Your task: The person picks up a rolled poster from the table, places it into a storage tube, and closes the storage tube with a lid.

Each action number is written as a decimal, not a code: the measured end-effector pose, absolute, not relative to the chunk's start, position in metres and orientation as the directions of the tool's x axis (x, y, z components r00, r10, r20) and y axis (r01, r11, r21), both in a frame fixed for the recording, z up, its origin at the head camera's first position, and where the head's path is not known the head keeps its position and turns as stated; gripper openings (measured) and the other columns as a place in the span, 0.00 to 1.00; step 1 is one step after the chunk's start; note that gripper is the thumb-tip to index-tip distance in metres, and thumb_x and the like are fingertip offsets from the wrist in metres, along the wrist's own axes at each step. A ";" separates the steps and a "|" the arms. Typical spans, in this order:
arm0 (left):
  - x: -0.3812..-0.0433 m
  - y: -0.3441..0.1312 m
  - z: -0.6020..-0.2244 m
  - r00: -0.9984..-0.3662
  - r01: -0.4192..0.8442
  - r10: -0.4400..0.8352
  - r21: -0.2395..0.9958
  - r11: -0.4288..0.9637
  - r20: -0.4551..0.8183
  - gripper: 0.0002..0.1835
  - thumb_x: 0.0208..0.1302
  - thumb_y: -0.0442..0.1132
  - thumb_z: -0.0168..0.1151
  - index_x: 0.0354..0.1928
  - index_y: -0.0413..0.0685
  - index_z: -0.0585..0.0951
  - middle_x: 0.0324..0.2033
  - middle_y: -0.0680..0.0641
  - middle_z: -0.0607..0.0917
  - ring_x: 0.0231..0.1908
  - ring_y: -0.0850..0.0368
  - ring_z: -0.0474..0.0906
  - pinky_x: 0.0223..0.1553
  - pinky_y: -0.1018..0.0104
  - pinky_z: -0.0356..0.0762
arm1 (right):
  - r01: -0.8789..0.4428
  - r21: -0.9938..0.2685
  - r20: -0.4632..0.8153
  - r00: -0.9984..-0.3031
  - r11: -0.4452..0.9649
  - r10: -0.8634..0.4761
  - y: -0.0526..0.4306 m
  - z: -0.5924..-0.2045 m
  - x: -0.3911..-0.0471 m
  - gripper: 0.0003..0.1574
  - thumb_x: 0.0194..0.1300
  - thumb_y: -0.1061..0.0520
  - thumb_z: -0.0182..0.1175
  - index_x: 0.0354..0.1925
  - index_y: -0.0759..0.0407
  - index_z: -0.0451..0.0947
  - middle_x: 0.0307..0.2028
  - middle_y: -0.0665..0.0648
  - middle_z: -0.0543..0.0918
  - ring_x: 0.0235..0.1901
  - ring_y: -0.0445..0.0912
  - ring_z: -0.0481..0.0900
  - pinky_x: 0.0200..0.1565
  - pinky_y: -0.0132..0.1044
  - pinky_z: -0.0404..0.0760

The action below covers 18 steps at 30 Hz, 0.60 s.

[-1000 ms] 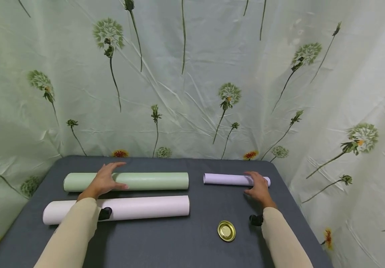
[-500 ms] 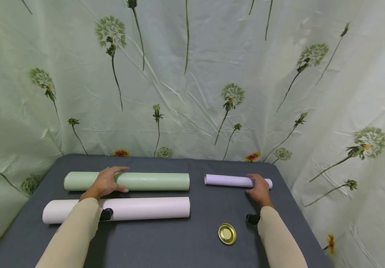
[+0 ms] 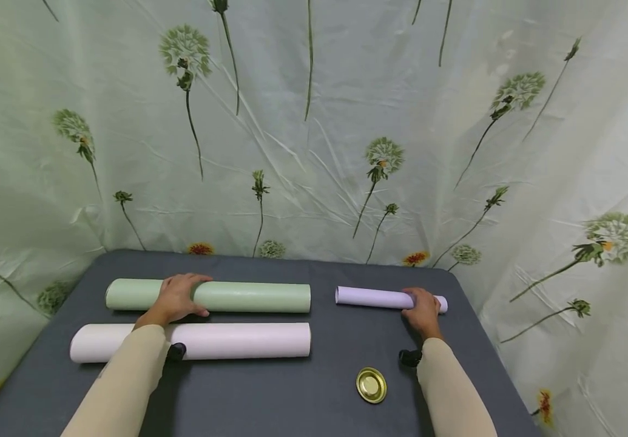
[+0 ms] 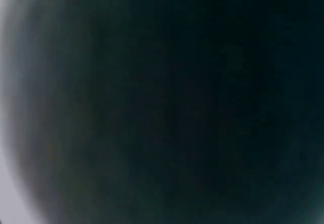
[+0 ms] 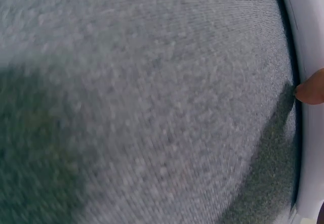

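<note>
- The thick pale-green cylindrical roll of smooth, glossy sheet [image 3: 259, 298] lay crosswise on the dark grey cloth-covered table [image 3: 335, 394], left of centre toward the back; the slim lavender tube of rolled sheet [image 3: 371, 297] lay at back right.
- Both were judged light and springy, liable to dent or crease under hard pressure; the green surface looked slippery. The round bodies seemed apt to roll, so a grip across the diameter, near mid-length, appeared soundest.
- The left hand [image 3: 177, 298] straddled the green roll left of its middle, widely spread, fingers over the far side, thumb at the near side. The left wrist view was dark; firmness of grip could not be told.
- The right hand [image 3: 423, 308] held the lavender tube near its right end, digits bent narrowly round it; the right wrist view showed one fingertip [image 5: 312, 88] at its side.
</note>
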<state>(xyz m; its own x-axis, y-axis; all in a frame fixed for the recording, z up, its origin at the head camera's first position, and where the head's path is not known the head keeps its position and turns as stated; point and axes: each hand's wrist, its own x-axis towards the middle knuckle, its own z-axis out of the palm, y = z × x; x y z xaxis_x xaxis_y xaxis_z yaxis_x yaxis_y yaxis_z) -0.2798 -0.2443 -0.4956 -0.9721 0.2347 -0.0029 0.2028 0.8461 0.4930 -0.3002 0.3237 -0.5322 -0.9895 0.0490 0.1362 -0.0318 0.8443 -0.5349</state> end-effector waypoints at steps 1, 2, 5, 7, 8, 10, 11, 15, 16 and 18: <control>-0.279 -0.245 -0.496 -0.973 0.202 0.231 0.491 0.847 0.001 0.40 0.41 0.43 0.80 0.60 0.43 0.75 0.58 0.31 0.74 0.58 0.30 0.64 0.56 0.36 0.51 | -0.028 -0.533 0.136 -0.989 0.845 0.054 0.323 -0.534 -0.301 0.31 0.45 0.71 0.65 0.52 0.67 0.77 0.55 0.72 0.75 0.59 0.67 0.65 0.61 0.62 0.46; -0.279 -0.245 -0.496 -0.973 0.204 0.232 0.489 0.848 0.004 0.39 0.41 0.43 0.80 0.59 0.43 0.76 0.57 0.31 0.74 0.57 0.30 0.65 0.55 0.36 0.51 | -0.025 -0.529 0.140 -0.988 0.848 0.059 0.322 -0.535 -0.301 0.31 0.45 0.71 0.65 0.52 0.67 0.78 0.54 0.72 0.75 0.59 0.67 0.66 0.61 0.62 0.47; -0.278 -0.246 -0.496 -0.972 0.209 0.236 0.496 0.843 0.007 0.39 0.42 0.43 0.80 0.59 0.43 0.75 0.56 0.31 0.75 0.56 0.30 0.65 0.55 0.36 0.51 | -0.010 -0.536 0.154 -0.984 0.844 0.086 0.320 -0.537 -0.301 0.30 0.45 0.71 0.66 0.51 0.66 0.79 0.54 0.71 0.76 0.58 0.66 0.67 0.60 0.62 0.48; -0.279 -0.245 -0.496 -0.972 0.208 0.236 0.503 0.839 0.009 0.38 0.42 0.42 0.80 0.59 0.43 0.75 0.56 0.31 0.75 0.56 0.31 0.66 0.55 0.36 0.51 | 0.001 -0.550 0.158 -0.982 0.835 0.105 0.318 -0.538 -0.300 0.29 0.44 0.71 0.66 0.50 0.66 0.79 0.53 0.71 0.77 0.57 0.65 0.68 0.59 0.62 0.50; -0.279 -0.245 -0.496 -0.972 0.208 0.235 0.504 0.838 0.011 0.38 0.41 0.41 0.80 0.59 0.43 0.76 0.56 0.31 0.76 0.55 0.31 0.66 0.55 0.36 0.51 | 0.008 -0.556 0.158 -0.981 0.831 0.115 0.318 -0.538 -0.300 0.29 0.44 0.71 0.66 0.49 0.66 0.80 0.53 0.70 0.77 0.57 0.65 0.68 0.58 0.62 0.51; -0.279 -0.245 -0.496 -0.972 0.209 0.236 0.508 0.835 0.011 0.38 0.41 0.41 0.80 0.59 0.44 0.76 0.56 0.32 0.76 0.55 0.31 0.66 0.54 0.37 0.51 | 0.022 -0.574 0.160 -0.977 0.819 0.138 0.316 -0.540 -0.299 0.28 0.44 0.71 0.65 0.49 0.66 0.80 0.52 0.70 0.78 0.57 0.65 0.69 0.57 0.62 0.51; -0.279 -0.245 -0.497 -0.971 0.210 0.237 0.509 0.835 0.012 0.38 0.41 0.41 0.80 0.59 0.44 0.76 0.56 0.32 0.76 0.55 0.31 0.66 0.54 0.37 0.51 | 0.028 -0.579 0.159 -0.976 0.815 0.147 0.316 -0.540 -0.299 0.28 0.43 0.71 0.65 0.49 0.66 0.80 0.52 0.70 0.78 0.57 0.65 0.69 0.57 0.62 0.51; -0.279 -0.245 -0.500 -0.968 0.224 0.250 0.480 0.848 0.009 0.39 0.42 0.43 0.79 0.60 0.45 0.75 0.57 0.32 0.74 0.56 0.31 0.64 0.54 0.36 0.51 | 0.045 -0.578 0.156 -0.974 0.815 0.165 0.316 -0.540 -0.298 0.28 0.44 0.71 0.65 0.48 0.67 0.80 0.52 0.70 0.77 0.57 0.65 0.68 0.58 0.62 0.50; -0.279 -0.245 -0.500 -0.968 0.228 0.252 0.468 0.854 0.011 0.40 0.43 0.44 0.79 0.61 0.46 0.75 0.58 0.33 0.74 0.57 0.31 0.64 0.54 0.36 0.51 | 0.050 -0.575 0.149 -0.975 0.817 0.164 0.315 -0.540 -0.298 0.28 0.44 0.71 0.65 0.49 0.67 0.80 0.53 0.70 0.77 0.57 0.65 0.67 0.58 0.62 0.50; -0.279 -0.246 -0.501 -0.967 0.232 0.254 0.443 0.866 0.011 0.41 0.42 0.45 0.79 0.62 0.46 0.74 0.58 0.33 0.74 0.57 0.31 0.64 0.54 0.36 0.52 | 0.053 -0.563 0.131 -0.980 0.825 0.152 0.315 -0.539 -0.299 0.28 0.45 0.70 0.65 0.50 0.67 0.79 0.54 0.70 0.77 0.58 0.65 0.67 0.58 0.62 0.50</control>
